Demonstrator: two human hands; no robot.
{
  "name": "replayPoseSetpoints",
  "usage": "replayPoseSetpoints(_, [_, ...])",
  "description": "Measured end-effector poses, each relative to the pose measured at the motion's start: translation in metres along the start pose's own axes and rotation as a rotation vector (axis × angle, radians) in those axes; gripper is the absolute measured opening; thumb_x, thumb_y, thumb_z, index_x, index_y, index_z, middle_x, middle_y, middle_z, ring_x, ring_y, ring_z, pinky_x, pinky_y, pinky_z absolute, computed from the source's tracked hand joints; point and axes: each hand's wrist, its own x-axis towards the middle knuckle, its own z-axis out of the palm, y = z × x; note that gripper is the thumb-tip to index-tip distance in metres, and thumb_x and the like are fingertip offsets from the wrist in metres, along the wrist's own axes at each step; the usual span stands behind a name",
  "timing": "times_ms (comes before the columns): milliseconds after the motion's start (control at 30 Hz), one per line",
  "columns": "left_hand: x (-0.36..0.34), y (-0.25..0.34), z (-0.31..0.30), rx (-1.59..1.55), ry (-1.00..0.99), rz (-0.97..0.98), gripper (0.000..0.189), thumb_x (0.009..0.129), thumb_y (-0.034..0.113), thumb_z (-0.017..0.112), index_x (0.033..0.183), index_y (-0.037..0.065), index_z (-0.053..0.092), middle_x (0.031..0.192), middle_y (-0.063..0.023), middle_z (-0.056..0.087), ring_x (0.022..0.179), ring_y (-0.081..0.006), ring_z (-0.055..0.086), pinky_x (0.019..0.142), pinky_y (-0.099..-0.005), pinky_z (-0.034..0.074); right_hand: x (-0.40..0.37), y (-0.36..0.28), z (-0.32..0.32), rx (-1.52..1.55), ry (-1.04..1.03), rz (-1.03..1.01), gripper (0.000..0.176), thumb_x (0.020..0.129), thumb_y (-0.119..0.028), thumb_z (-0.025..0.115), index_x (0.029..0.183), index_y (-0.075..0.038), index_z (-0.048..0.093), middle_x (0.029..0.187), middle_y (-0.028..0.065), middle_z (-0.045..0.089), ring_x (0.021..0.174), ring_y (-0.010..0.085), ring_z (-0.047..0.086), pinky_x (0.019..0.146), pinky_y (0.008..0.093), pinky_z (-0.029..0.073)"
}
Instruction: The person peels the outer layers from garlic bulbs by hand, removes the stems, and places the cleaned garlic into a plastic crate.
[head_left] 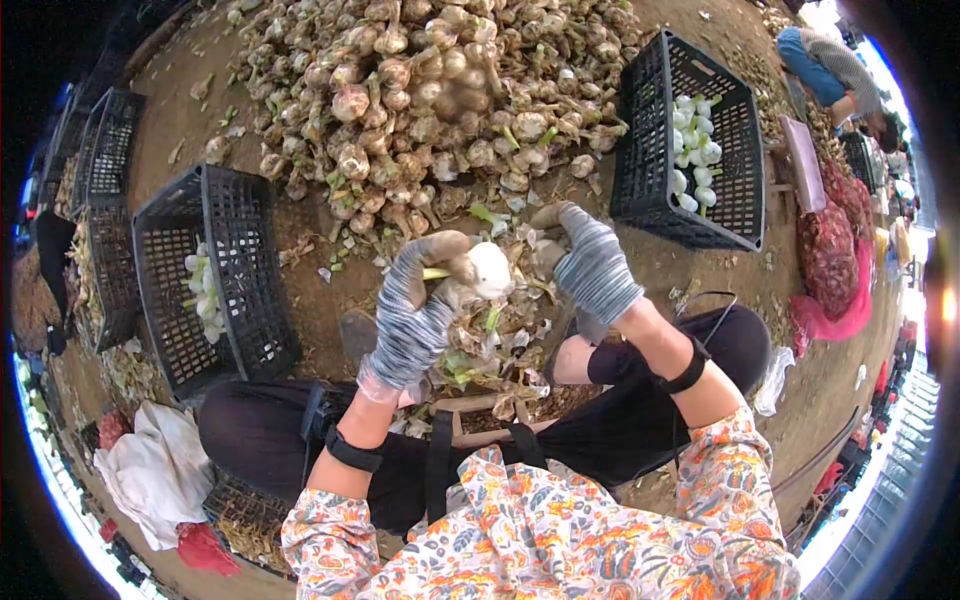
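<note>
A white, peeled garlic bulb (490, 269) sits in my left hand (414, 312), which wears a grey striped glove with dirty brown fingertips. Its short stem pokes out toward the palm side, between thumb and fingers. To the right of the bulb, a little apart from it, is my right hand (592, 262) in a matching glove. The fingers of that hand are curled together, and whatever they pinch is hidden. Under both hands lie loose garlic skins and leaf scraps (500, 345). Just beyond them rises a large heap of unpeeled garlic (370, 110).
A black plastic crate (740, 150) with white bulbs stands at the right. Another crate (245, 260) at the left also holds white bulbs. Red mesh sacks (830, 260) lie further right, near a crouching person (850, 75). A white cloth sack (150, 465) is at lower left.
</note>
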Motion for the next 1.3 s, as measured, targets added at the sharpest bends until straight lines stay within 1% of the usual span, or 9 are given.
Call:
replayPoseSetpoints(167, [0.004,-0.017,-0.016,-0.193,0.042,-0.012,0.04,0.076,0.001,0.063,0.113,0.004,0.05,0.091,-0.0008,0.057,0.085,-0.0111,0.055,0.081,-0.0262,0.046,-0.005,-0.008,0.002,0.172,-0.042,-0.092,0.014,0.078,-0.006,0.054,0.089,-0.002,0.06,0.076,0.0147,0.06,0.071,0.0228,0.059,0.067,0.0311,0.047])
replayPoseSetpoints(300, [0.0,-0.023,-0.034,-0.886,0.162,-0.322,0.046,0.07,-0.003,0.063,0.114,0.003,0.049,0.092,-0.0018,0.058,0.088,-0.0152,0.057,0.082,-0.0282,0.05,0.012,0.014,0.016,-0.04,-0.147,0.019,0.02,0.078,-0.017,0.057,0.092,-0.003,0.063,0.084,0.0167,0.062,0.079,0.0292,0.06,0.073,0.0338,0.047])
replayPoseSetpoints(367, [-0.003,-0.023,-0.062,-0.94,0.414,-0.383,0.047,0.068,-0.008,0.059,0.113,0.003,0.05,0.092,-0.0042,0.058,0.088,-0.0174,0.058,0.078,-0.0294,0.053,0.024,0.028,0.024,-0.267,-0.22,0.121,0.025,0.08,-0.02,0.058,0.096,-0.001,0.061,0.074,0.0125,0.061,0.066,0.0184,0.056,0.064,0.0297,0.046])
replayPoseSetpoints(400, [-0.002,-0.013,-0.076,-0.832,0.584,-0.397,0.047,0.066,-0.011,0.054,0.111,0.002,0.052,0.092,-0.0077,0.057,0.085,-0.0197,0.059,0.072,-0.0286,0.055,0.031,0.038,0.03,-0.333,-0.257,0.07,0.032,0.076,-0.029,0.057,0.095,-0.003,0.062,0.09,0.0201,0.061,0.085,0.0347,0.058,0.076,0.0394,0.046])
replayPoseSetpoints(633, [-0.022,0.04,-0.21,0.035,1.43,0.302,0.039,0.078,0.0,0.055,0.116,0.002,0.046,0.106,-0.0131,0.052,0.09,-0.0199,0.054,0.077,-0.027,0.05,0.085,0.072,0.096,-0.324,-0.392,0.172,0.036,0.076,-0.028,0.059,0.102,-0.003,0.057,0.095,0.0214,0.06,0.09,0.0367,0.056,0.079,0.0402,0.045])
replayPoseSetpoints(800, [0.008,0.058,-0.145,0.029,1.113,0.27,0.042,0.077,0.006,0.06,0.117,0.003,0.045,0.107,-0.009,0.05,0.098,-0.0184,0.05,0.081,-0.0312,0.047,0.128,0.034,0.147,-0.31,-0.075,-0.096,0.037,0.078,-0.029,0.059,0.105,-0.004,0.056,0.101,0.0197,0.059,0.093,0.0356,0.056,0.082,0.0389,0.045])
replayPoseSetpoints(1033, [0.017,-0.022,-0.104,-0.322,0.74,-0.313,0.032,0.078,0.006,0.061,0.109,0.008,0.054,0.098,-0.0046,0.057,0.08,-0.0125,0.057,0.065,-0.0224,0.05,0.18,-0.029,0.208,-0.586,0.045,-0.509,0.05,0.075,-0.022,0.059,0.122,-0.012,0.045,0.118,0.0178,0.048,0.096,0.0354,0.053,0.082,0.0433,0.045])
replayPoseSetpoints(1233, [0.017,-0.051,-0.104,-0.323,0.67,-0.51,0.034,0.082,0.006,0.057,0.116,0.009,0.05,0.099,-0.0042,0.057,0.081,-0.0147,0.057,0.068,-0.0245,0.051,0.202,-0.04,0.219,-0.664,-0.18,-0.367,0.05,0.075,-0.014,0.058,0.123,-0.008,0.043,0.119,0.0199,0.047,0.1,0.0355,0.052,0.086,0.0401,0.044])
replayPoseSetpoints(1300, [0.02,-0.058,-0.105,-0.47,0.797,-0.572,0.038,0.083,0.01,0.058,0.12,0.01,0.047,0.102,-0.0028,0.057,0.082,-0.0149,0.057,0.07,-0.0261,0.05,0.179,-0.041,0.207,-0.255,-0.07,-0.313,0.052,0.073,-0.012,0.062,0.122,-0.007,0.044,0.118,0.0196,0.047,0.101,0.0337,0.052,0.087,0.0374,0.044])
